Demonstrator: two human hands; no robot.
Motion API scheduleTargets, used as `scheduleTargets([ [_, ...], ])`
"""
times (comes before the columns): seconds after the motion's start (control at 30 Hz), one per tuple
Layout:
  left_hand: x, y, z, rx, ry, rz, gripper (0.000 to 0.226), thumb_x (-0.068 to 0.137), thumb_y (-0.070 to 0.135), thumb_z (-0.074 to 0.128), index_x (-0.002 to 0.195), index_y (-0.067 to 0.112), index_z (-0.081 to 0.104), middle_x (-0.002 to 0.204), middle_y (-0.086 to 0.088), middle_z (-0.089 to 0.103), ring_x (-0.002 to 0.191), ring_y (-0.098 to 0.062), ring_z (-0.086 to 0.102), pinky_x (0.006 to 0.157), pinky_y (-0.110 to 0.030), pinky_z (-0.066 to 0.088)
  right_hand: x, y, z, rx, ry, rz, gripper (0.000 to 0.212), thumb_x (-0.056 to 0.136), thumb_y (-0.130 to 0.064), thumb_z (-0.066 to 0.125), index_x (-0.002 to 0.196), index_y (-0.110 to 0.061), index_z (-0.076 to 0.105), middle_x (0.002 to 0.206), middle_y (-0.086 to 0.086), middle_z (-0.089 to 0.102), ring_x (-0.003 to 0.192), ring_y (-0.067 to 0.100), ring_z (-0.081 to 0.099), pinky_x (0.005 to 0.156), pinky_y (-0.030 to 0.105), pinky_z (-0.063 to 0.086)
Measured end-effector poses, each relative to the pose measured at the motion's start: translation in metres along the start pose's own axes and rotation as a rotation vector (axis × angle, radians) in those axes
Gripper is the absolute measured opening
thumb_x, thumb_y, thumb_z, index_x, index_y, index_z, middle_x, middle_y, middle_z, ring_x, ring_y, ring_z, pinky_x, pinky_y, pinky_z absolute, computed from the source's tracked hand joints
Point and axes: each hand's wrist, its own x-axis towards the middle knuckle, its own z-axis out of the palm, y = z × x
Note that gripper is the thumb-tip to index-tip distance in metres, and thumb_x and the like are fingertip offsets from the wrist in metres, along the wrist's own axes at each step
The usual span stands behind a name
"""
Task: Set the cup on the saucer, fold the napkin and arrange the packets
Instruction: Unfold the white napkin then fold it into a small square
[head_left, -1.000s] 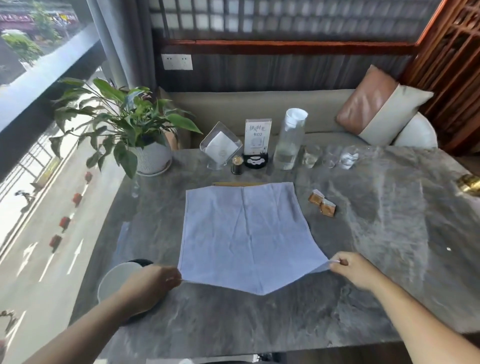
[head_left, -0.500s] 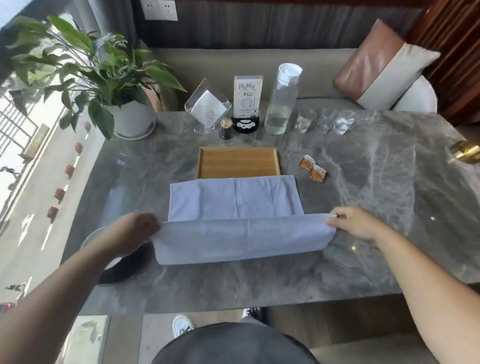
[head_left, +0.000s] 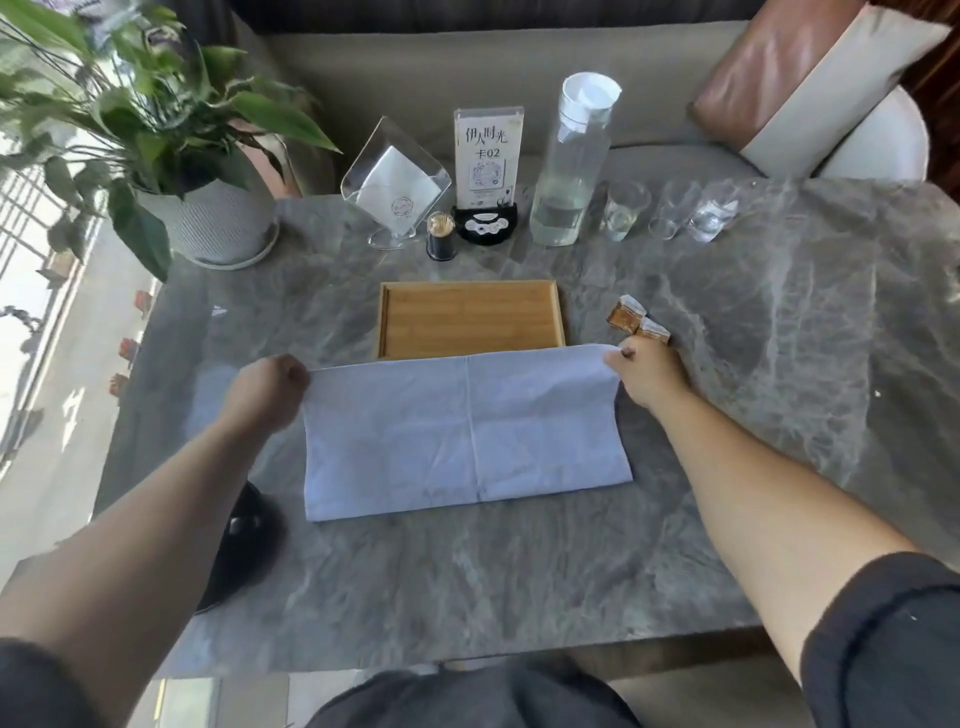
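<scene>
**Napkin halved, cup and packets still waiting**

So far the napkin (head_left: 467, 431) lies folded in half near the middle of the tabletop (head_left: 779, 415), its doubled far edge overlapping the near rim of the wooden tray (head_left: 470, 319). The left hand (head_left: 270, 389) has its grip pinched on the far left corner, and the right hand (head_left: 649, 371) pinches the far right corner, so the first fold looks just laid down. Further folds probably remain. Two brown packets (head_left: 639, 327) sit just beyond the right hand, touching each other, not yet arranged. By the tabletop's near left edge a dark round saucer (head_left: 244, 551) shows under the left forearm; the cup is hidden, so I cannot tell whether it stands there.
</scene>
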Motion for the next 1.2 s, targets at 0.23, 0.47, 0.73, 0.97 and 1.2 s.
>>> scheduleTargets([
  [0.23, 0.025, 0.000, 0.022, 0.028, -0.098, -0.059, 0.019, 0.091, 0.014, 0.044, 0.081, 0.010, 0.061, 0.096, -0.024, 0.066, 0.083, -0.038, 0.058, 0.069, -0.037, 0.047, 0.036, 0.004, 0.023, -0.076, 0.013, 0.072, 0.028, 0.087, -0.020, 0.056, 0.065, -0.003, 0.052, 0.063, 0.009, 0.051, 0.066, 0.023, 0.046, 0.060, 0.034, 0.036],
  [0.47, -0.034, 0.025, 0.073, 0.043, 0.069, 0.122, 0.055, 0.095, 0.040, 0.043, 0.140, 0.009, 0.035, 0.151, -0.019, 0.031, 0.135, -0.042, 0.031, 0.106, -0.056, 0.031, -0.008, 0.005, 0.063, -0.404, 0.132, -0.277, 0.059, 0.087, -0.031, 0.062, 0.135, 0.000, 0.045, 0.147, 0.020, 0.038, 0.137, 0.038, 0.031, 0.110, 0.047, 0.024],
  [0.73, -0.077, 0.003, 0.131, 0.210, -0.092, 0.261, 0.078, 0.094, 0.062, 0.012, 0.151, 0.009, 0.015, 0.159, -0.009, 0.005, 0.147, -0.023, -0.004, 0.118, -0.049, 0.001, -0.053, 0.037, 0.104, -0.639, -0.070, -0.296, 0.080, 0.091, -0.057, 0.041, 0.148, -0.006, 0.020, 0.159, 0.013, 0.010, 0.147, 0.027, 0.005, 0.118, 0.044, 0.000],
  [0.97, -0.075, 0.003, 0.132, 0.269, -0.113, 0.243, 0.079, 0.094, 0.064, 0.016, 0.151, 0.010, 0.007, 0.160, -0.007, 0.001, 0.147, -0.020, -0.008, 0.116, -0.041, -0.012, -0.054, 0.024, 0.086, -0.364, 0.021, 0.055, 0.078, 0.093, -0.046, 0.048, 0.149, -0.007, 0.012, 0.160, 0.011, 0.004, 0.144, 0.034, 0.011, 0.115, 0.047, 0.016],
  [1.2, -0.074, 0.004, 0.131, 0.282, -0.108, 0.246, 0.081, 0.092, 0.069, 0.010, 0.150, 0.015, -0.005, 0.160, -0.004, -0.006, 0.145, -0.019, -0.017, 0.114, -0.039, -0.019, -0.041, 0.007, 0.062, -0.193, 0.014, 0.348, 0.070, 0.086, -0.033, 0.064, 0.137, -0.002, 0.029, 0.139, 0.018, 0.035, 0.117, 0.038, 0.047, 0.085, 0.040, 0.042],
])
